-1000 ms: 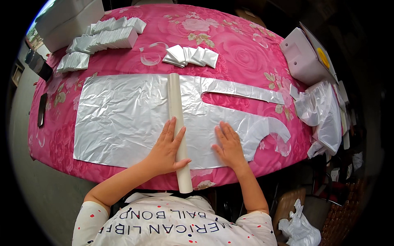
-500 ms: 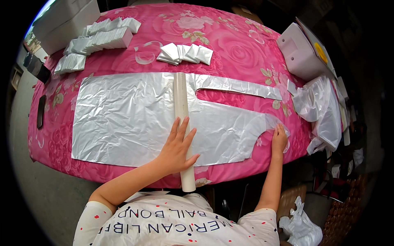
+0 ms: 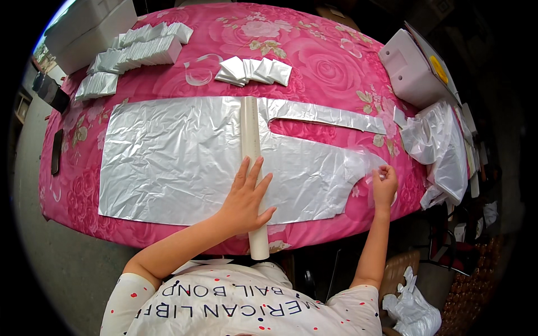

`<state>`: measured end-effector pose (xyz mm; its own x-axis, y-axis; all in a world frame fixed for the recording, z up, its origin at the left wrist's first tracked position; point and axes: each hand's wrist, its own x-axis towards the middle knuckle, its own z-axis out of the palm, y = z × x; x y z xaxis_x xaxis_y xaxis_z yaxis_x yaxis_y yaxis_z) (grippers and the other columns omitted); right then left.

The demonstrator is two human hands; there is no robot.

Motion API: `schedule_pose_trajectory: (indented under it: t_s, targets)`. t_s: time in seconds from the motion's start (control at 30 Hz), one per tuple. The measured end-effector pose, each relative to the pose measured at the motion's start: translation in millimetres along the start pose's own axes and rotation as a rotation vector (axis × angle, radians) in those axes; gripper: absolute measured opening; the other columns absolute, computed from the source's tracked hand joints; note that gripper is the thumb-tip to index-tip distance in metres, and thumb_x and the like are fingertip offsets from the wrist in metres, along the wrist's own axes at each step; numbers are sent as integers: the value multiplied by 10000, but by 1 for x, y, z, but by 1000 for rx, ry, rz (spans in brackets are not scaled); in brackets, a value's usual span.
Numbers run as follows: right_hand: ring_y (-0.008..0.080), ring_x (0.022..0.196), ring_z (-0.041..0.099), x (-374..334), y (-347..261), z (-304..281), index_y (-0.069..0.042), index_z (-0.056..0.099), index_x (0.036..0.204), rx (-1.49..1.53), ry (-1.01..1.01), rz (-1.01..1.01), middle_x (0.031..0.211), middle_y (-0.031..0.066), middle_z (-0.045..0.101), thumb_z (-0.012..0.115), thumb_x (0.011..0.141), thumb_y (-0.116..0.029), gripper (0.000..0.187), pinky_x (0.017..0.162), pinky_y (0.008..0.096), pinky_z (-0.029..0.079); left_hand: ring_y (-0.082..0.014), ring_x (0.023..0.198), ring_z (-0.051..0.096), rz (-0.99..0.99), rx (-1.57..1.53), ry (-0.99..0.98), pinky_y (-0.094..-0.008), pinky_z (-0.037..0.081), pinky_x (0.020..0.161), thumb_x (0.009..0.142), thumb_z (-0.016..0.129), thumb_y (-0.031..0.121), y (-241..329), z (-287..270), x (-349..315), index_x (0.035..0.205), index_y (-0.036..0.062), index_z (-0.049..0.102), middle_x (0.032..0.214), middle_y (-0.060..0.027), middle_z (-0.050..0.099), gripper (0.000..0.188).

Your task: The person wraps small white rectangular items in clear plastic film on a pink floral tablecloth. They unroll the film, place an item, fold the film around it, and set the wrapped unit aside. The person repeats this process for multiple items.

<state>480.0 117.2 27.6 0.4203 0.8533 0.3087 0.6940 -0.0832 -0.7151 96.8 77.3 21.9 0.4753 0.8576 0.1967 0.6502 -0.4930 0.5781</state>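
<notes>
Left hand (image 3: 244,199) lay flat, fingers spread, grip released, palm pressing near end of tube (image 3: 251,162). Right hand (image 3: 384,186) pinched curved right edge of plastic sheet (image 3: 174,157), grip clenched on it. Tube lay across sheet on table (image 3: 314,61), long axis running away from person, far end pointing toward folded white packets (image 3: 255,71), near end overhanging table edge. Sheet spread flat, long axis left-right.

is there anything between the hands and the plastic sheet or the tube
Nothing visible. The left hand lies flat on the white tube and sheet; the right hand pinches the sheet's right end directly.
</notes>
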Motion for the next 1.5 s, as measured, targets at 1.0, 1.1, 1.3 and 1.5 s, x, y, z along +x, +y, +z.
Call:
schedule_pose_trajectory:
  t_s: [1.0,1.1,1.3,1.5]
  targets:
    - [263,623,617,-177,-187,56,-8,580,773,-371,-926,-176,663,109,614,688,710,-512,519,536,348,465,-91,683,582,-960,-845,-52,-226,472,609,793,671,131,-166,-169,-89,1028,-10,583,798,-33,617,287]
    - [313,570,607,-193,-175,62,16,596,718,-241,-1009,-32,583,162,589,646,728,-517,536,543,387,470,-142,701,598,-923,-562,-72,-265,481,633,765,651,81,-185,-188,-100,1008,-7,593,789,-53,634,265]
    - [347,610,614,-197,-180,63,25,632,774,-171,-1026,113,642,203,608,624,742,-427,453,586,403,484,-327,968,548,-280,464,133,-392,452,834,720,597,-21,-112,-158,-68,1007,-2,582,1017,-135,597,288]
    - [355,627,617,-191,-181,57,15,650,796,-179,-1027,109,654,209,613,615,746,-410,430,606,410,488,-345,1180,433,13,-25,150,-396,383,970,794,564,26,-43,-51,-18,1251,-29,427,1300,-181,433,480]
